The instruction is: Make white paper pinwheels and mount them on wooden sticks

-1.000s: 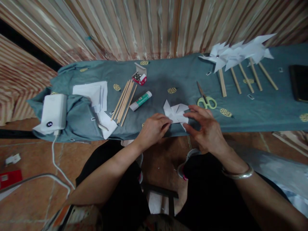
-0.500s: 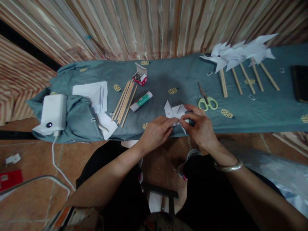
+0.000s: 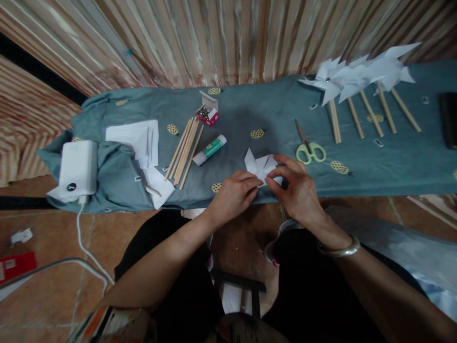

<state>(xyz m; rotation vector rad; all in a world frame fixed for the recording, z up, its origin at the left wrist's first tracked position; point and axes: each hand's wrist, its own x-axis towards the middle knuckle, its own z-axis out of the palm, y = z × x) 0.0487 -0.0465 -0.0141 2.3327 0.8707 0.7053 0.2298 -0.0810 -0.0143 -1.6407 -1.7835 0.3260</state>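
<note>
A small white paper pinwheel [image 3: 262, 165], with its blades partly folded, is at the table's front edge between my hands. My left hand [image 3: 234, 194] pinches the lower left part with thumb and forefinger. From the other side, my right hand [image 3: 295, 186] grips it, thumb and forefinger curled in near the centre and other fingertips on its right edge. The fingers hide some of the paper. Green-handled scissors [image 3: 310, 151] lie just beyond my right hand. A glue stick [image 3: 210, 150] rests past my left hand, beside several wooden sticks [image 3: 184, 151].
Finished white pinwheels [image 3: 360, 76] on sticks lie at the back right. A red box of metal pins [image 3: 207, 114] stands open at the back. White paper sheets [image 3: 130, 136] and a white power bank [image 3: 77, 167] with a cable are on the left. A dark phone-like object [image 3: 449, 119] sits far right.
My fingers have shifted slightly on the paper pinwheel, and the flap below it no longer hangs over the table edge. Both hands stay on it; the view has turned slightly.
</note>
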